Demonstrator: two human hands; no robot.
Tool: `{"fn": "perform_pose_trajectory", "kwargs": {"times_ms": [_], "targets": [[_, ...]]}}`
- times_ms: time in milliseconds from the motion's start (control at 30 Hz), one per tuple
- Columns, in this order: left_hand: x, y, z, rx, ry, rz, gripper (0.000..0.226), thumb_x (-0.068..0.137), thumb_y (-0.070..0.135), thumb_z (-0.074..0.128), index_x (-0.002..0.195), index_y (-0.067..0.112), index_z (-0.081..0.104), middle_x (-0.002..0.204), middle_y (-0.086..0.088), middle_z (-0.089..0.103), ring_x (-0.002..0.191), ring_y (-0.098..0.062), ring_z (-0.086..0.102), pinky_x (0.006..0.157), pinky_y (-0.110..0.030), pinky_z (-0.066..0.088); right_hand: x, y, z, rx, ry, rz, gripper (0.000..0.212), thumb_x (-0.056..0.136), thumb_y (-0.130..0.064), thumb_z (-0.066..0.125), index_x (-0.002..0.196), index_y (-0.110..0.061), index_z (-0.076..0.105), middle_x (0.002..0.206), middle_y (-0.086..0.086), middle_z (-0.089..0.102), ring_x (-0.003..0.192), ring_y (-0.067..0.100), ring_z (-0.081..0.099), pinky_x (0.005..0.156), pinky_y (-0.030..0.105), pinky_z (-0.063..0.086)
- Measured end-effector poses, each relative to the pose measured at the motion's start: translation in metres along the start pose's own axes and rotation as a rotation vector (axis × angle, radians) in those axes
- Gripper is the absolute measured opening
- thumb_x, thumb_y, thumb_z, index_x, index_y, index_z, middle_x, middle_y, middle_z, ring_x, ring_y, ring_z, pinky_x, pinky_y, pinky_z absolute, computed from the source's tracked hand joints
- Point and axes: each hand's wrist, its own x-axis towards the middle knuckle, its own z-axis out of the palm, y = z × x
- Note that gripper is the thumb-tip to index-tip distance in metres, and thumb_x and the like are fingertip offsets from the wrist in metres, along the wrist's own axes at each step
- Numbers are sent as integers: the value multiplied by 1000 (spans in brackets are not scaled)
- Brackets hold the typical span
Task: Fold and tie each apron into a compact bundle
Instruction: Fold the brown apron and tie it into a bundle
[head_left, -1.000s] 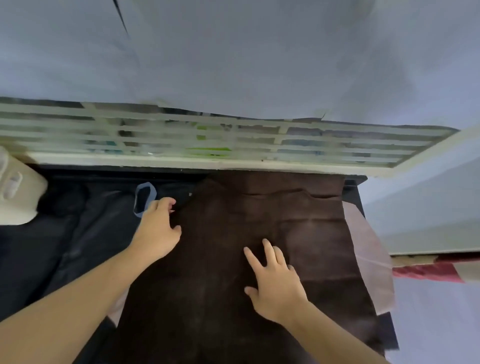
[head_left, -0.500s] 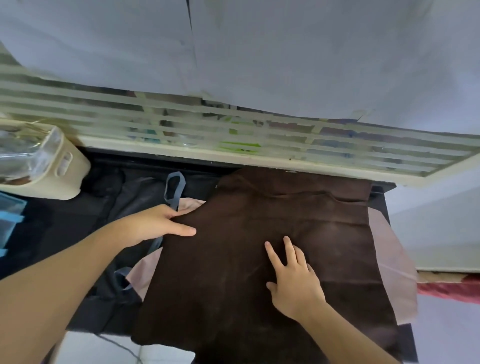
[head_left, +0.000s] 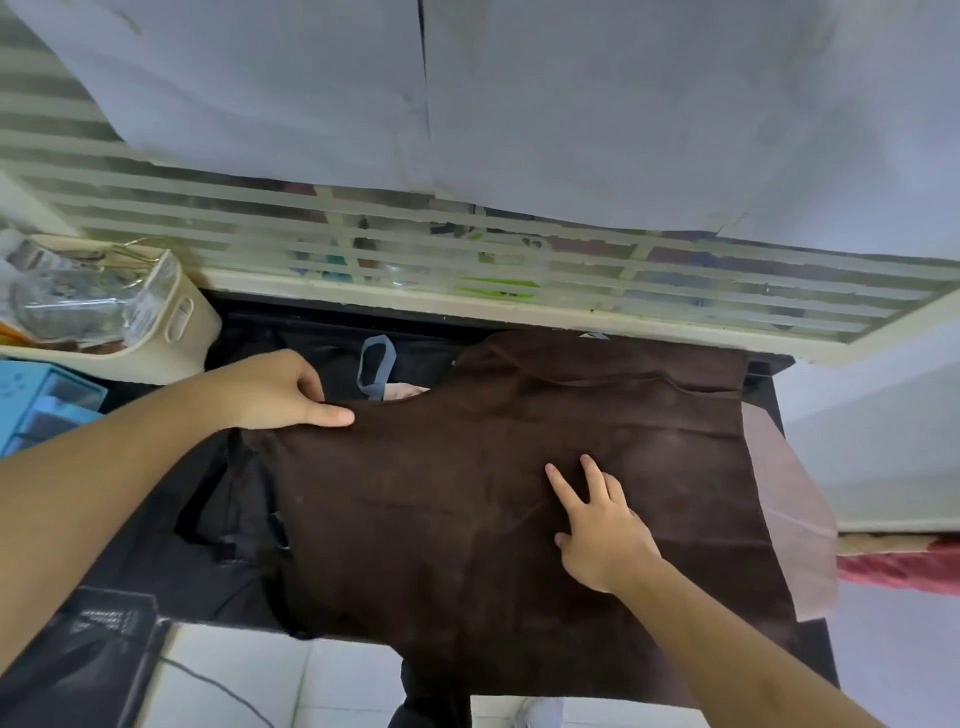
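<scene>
Brown apron (head_left: 493, 493), spread flat on worktop (head_left: 763, 366): left hand (head_left: 270, 389) pinches its left edge, right hand (head_left: 602, 535) presses flat, fingers apart; first fold likely in hand, next needs edge carried across.

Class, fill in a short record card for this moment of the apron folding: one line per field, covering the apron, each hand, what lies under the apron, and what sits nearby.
apron: brown apron spread flat on the dark table, not yet folded
left hand: left hand grips the apron's left edge, thumb on top
right hand: right hand rests flat on the apron, fingers straight
underneath: pink cloth shows past the apron's right edge
nearby: blue strap loop beyond the apron; cream bin at far left
</scene>
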Motion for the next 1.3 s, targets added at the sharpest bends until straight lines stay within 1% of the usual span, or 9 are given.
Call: {"fn": "perform_pose_trajectory", "kwargs": {"times_ms": [100, 267, 433, 567, 700, 800, 967, 1200, 1300], "targets": [[9, -16, 20, 155, 70, -15, 36, 85, 58, 78, 104, 27, 76, 95, 7, 71, 91, -15, 68, 86, -37, 58, -2, -4, -3, 58, 10, 6, 88, 102, -40, 54, 162, -44, -10, 171, 0, -19, 159, 27, -6, 124, 49, 30], [11, -16, 74, 434, 633, 81, 44, 86, 32, 79, 122, 13, 62, 117, -13, 59, 109, -37, 56, 93, -50, 45, -32, 5, 5, 268, 241, -4, 81, 99, -26, 61, 164, -33, 14, 171, -4, 5, 159, 22, 6, 120, 40, 37], [-32, 31, 147, 83, 271, 419, 34, 96, 29, 68, 120, 46, 51, 112, 22, 54, 94, 1, 60, 86, -22, 53, -79, 60, 20, 455, 372, 432, 56, 97, -30, 68, 146, -21, 43, 154, 6, 41, 138, 28, 44, 114, 42, 44], [-66, 86, 225, 184, 2, 730, 70, 103, 41, 56, 157, 57, 15, 162, 32, 12, 142, 1, 32, 111, -29, 45, -114, 95, 43, 449, 300, 371, 57, 95, -28, 71, 146, -26, 47, 153, -1, 45, 137, 24, 47, 116, 39, 43], [-69, 120, 294, 409, -16, 514, 65, 108, 55, 34, 160, 52, -5, 171, 14, -18, 160, -31, -5, 124, -58, 25, -142, 124, 58, 480, 363, 521, 60, 92, -22, 74, 145, -15, 47, 143, 10, 49, 127, 31, 52, 106, 44, 50], [-67, 134, 319, 483, -30, 342, 66, 108, 58, 27, 161, 48, -11, 170, 10, -25, 157, -41, -21, 125, -67, 11, -156, 144, 74, 783, 274, 721, 52, 89, -23, 75, 132, -9, 50, 122, 12, 61, 107, 34, 63, 97, 48, 57], [-70, 143, 330, 492, -21, 266, 70, 107, 58, 29, 157, 52, -20, 168, 11, -33, 156, -40, -25, 125, -67, 7, -176, 157, 89, 1228, 230, 649, 36, 94, -17, 75, 124, -14, 55, 118, 4, 67, 110, 29, 64, 97, 41, 51], [-78, 156, 329, 447, -29, 193, 77, 105, 58, 38, 160, 50, -15, 170, 10, -28, 157, -41, -18, 127, -62, 4, -211, 164, 108, 904, -190, 497, 27, 82, -33, 87, 98, -16, 74, 103, -6, 72, 99, 19, 67, 95, 35, 51], [-94, 171, 326, 366, -23, 265, 79, 101, 65, 41, 165, 42, 1, 173, 6, -17, 159, -39, -12, 129, -56, 2, -220, 163, 97, 1048, -202, 394, 28, 94, -29, 76, 118, -16, 71, 115, -1, 75, 105, 20, 71, 100, 36, 53]]}}
